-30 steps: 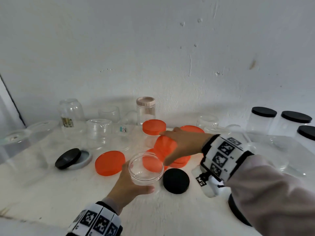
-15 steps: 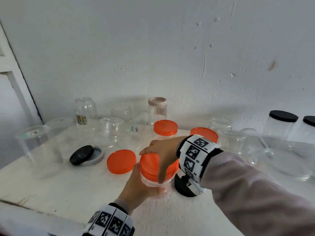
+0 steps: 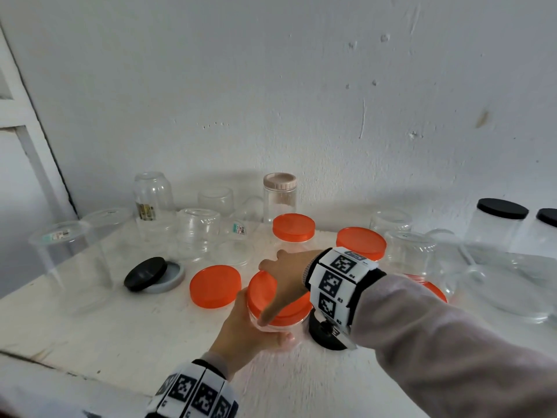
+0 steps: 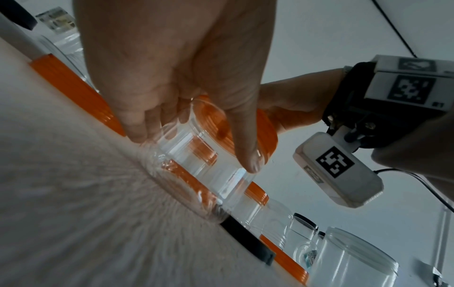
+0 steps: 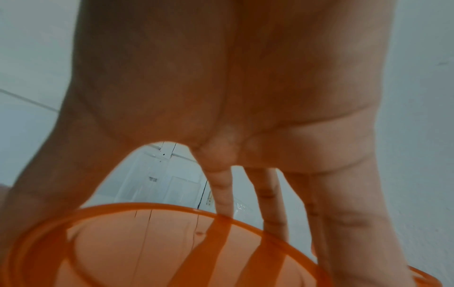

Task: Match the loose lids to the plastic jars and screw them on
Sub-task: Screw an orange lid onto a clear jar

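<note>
A short clear plastic jar (image 3: 281, 326) (image 4: 209, 167) stands on the white table (image 3: 105, 321) near its front edge. My left hand (image 3: 250, 330) (image 4: 176, 91) grips its wall from the near left. An orange lid (image 3: 265, 294) (image 4: 266, 136) (image 5: 137, 248) sits on the jar's mouth. My right hand (image 3: 286, 276) (image 5: 221, 116) comes over from the right and grips the lid's rim, fingers and thumb spread around it. A loose orange lid (image 3: 215, 285) lies flat just left of the jar. A black lid (image 3: 327, 336) lies right of the jar, partly hidden under my right wrist.
Two orange-lidded jars (image 3: 294, 229) (image 3: 361, 242) stand behind. Several clear jars, some upturned (image 3: 197, 233), crowd the back left and right. A beige-lidded jar (image 3: 279, 194) is by the wall. A black lid leans in a grey lid (image 3: 150, 274). Black-lidded jars (image 3: 500, 224) stand far right.
My right hand brought the orange lid from behind onto the open jar and now grips it there. The left hand kept hold of the jar. My view swung left.
</note>
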A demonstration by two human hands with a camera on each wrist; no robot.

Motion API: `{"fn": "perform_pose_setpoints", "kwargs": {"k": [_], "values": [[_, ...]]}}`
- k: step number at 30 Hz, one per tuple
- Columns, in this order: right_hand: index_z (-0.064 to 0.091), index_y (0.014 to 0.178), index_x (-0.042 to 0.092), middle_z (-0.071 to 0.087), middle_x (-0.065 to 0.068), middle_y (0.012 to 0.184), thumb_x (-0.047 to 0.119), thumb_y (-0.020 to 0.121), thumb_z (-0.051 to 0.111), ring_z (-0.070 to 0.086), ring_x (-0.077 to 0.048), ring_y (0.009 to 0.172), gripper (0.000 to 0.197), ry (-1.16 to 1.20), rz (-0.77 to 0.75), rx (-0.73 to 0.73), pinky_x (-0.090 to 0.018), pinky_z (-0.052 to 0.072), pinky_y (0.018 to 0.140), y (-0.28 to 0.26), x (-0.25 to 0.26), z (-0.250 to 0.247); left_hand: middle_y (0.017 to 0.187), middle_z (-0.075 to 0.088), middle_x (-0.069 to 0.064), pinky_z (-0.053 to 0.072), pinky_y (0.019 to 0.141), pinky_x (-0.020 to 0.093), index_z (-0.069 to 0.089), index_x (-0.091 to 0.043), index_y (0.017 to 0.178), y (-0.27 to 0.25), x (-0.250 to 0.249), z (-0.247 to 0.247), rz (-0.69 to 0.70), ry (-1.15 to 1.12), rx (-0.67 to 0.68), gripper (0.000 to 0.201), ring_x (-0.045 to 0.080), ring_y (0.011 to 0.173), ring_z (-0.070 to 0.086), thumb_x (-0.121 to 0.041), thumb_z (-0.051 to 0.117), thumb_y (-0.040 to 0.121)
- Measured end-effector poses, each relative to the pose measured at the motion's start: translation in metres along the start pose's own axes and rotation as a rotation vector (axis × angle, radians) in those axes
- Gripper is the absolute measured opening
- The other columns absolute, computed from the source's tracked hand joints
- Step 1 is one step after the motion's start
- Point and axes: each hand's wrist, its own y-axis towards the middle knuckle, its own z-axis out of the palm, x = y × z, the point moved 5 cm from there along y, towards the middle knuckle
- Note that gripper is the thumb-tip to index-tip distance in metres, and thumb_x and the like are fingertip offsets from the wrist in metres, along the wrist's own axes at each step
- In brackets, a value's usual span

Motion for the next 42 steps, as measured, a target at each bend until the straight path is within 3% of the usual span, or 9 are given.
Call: {"fn": "perform_pose_setpoints", "kwargs": {"k": [5, 11, 20, 24, 29, 35, 37, 40, 42], "values": [[0.025, 0.146, 0.026, 0.039, -0.007, 0.142, 0.087, 0.060, 0.056, 0.046, -0.031, 0.123, 0.109, 0.025, 0.047, -0.007, -0.049, 0.042, 0.085, -0.003, 0.001, 0.002, 0.116, 0.060, -0.007, 0.048, 0.084, 0.024, 0.034, -0.028, 0.128, 0.001, 0.001, -0.001, -0.003, 0.024, -0.009, 0.091, 0.007, 0.105, 0.057, -0.012, 0.089, 0.058], [0.009, 0.145, 0.050, 0.029, 0.000, 0.145, 0.059, 0.061, 0.079, 0.038, -0.035, 0.130, 0.110, -0.008, -0.026, 0.076, -0.054, 0.042, 0.093, -0.009, -0.002, -0.005, 0.121, 0.054, -0.001, 0.048, 0.098, 0.038, 0.029, -0.021, 0.134, 0.003, -0.002, 0.001, -0.010, 0.082, -0.008, 0.103, 0.015, 0.111, 0.055, -0.019, 0.087, 0.050], [0.021, 0.143, 0.036, 0.038, -0.005, 0.138, 0.082, 0.056, 0.064, 0.047, -0.031, 0.119, 0.107, 0.079, 0.014, -0.028, -0.044, 0.041, 0.077, -0.002, -0.007, 0.005, 0.118, 0.058, -0.008, 0.048, 0.082, 0.021, 0.033, -0.026, 0.132, 0.005, 0.004, 0.000, 0.011, 0.059, -0.004, 0.096, 0.007, 0.106, 0.056, -0.015, 0.090, 0.057], [0.026, 0.142, 0.029, 0.040, -0.007, 0.136, 0.087, 0.054, 0.059, 0.049, -0.031, 0.117, 0.111, 0.112, 0.036, -0.062, -0.043, 0.040, 0.077, -0.003, -0.008, 0.008, 0.119, 0.058, -0.008, 0.049, 0.089, 0.027, 0.032, -0.027, 0.133, 0.004, 0.003, 0.000, 0.010, 0.074, -0.013, 0.096, 0.008, 0.108, 0.056, -0.015, 0.090, 0.057], [0.009, 0.143, 0.051, 0.030, 0.001, 0.143, 0.069, 0.055, 0.076, 0.039, -0.032, 0.129, 0.112, 0.094, -0.025, 0.040, -0.051, 0.043, 0.093, -0.007, -0.009, 0.006, 0.127, 0.052, -0.003, 0.043, 0.101, 0.034, 0.027, -0.024, 0.137, 0.004, 0.001, 0.001, -0.001, 0.095, -0.001, 0.101, 0.016, 0.116, 0.051, -0.017, 0.090, 0.058], [0.013, 0.141, 0.049, 0.033, 0.001, 0.138, 0.073, 0.055, 0.072, 0.044, -0.030, 0.123, 0.107, 0.125, -0.039, -0.014, -0.049, 0.046, 0.089, -0.006, -0.010, 0.007, 0.124, 0.054, -0.004, 0.044, 0.100, 0.034, 0.029, -0.025, 0.136, 0.004, 0.002, 0.001, 0.005, 0.083, -0.010, 0.101, 0.015, 0.114, 0.053, -0.017, 0.091, 0.056], [0.017, 0.140, 0.045, 0.035, -0.002, 0.137, 0.079, 0.054, 0.068, 0.045, -0.032, 0.120, 0.105, 0.150, -0.012, -0.050, -0.050, 0.046, 0.089, -0.005, -0.011, 0.011, 0.122, 0.055, -0.006, 0.047, 0.096, 0.033, 0.030, -0.027, 0.134, 0.005, 0.004, 0.000, 0.013, 0.069, -0.009, 0.101, 0.012, 0.111, 0.055, -0.018, 0.092, 0.054], [0.020, 0.141, 0.037, 0.034, -0.005, 0.139, 0.086, 0.053, 0.061, 0.044, -0.033, 0.122, 0.109, 0.197, 0.041, -0.095, -0.050, 0.045, 0.092, -0.004, -0.009, 0.018, 0.117, 0.055, -0.014, 0.045, 0.078, 0.018, 0.029, -0.036, 0.126, 0.005, 0.005, 0.001, 0.023, 0.053, -0.006, 0.096, 0.004, 0.103, 0.054, -0.020, 0.092, 0.054], [0.020, 0.143, 0.037, 0.033, -0.006, 0.141, 0.088, 0.052, 0.059, 0.042, -0.034, 0.124, 0.111, 0.199, 0.062, -0.083, -0.052, 0.044, 0.095, -0.005, -0.009, 0.018, 0.117, 0.054, -0.014, 0.043, 0.073, 0.013, 0.028, -0.037, 0.123, 0.006, 0.005, 0.001, 0.025, 0.054, -0.004, 0.095, 0.002, 0.102, 0.054, -0.020, 0.091, 0.055]]}}
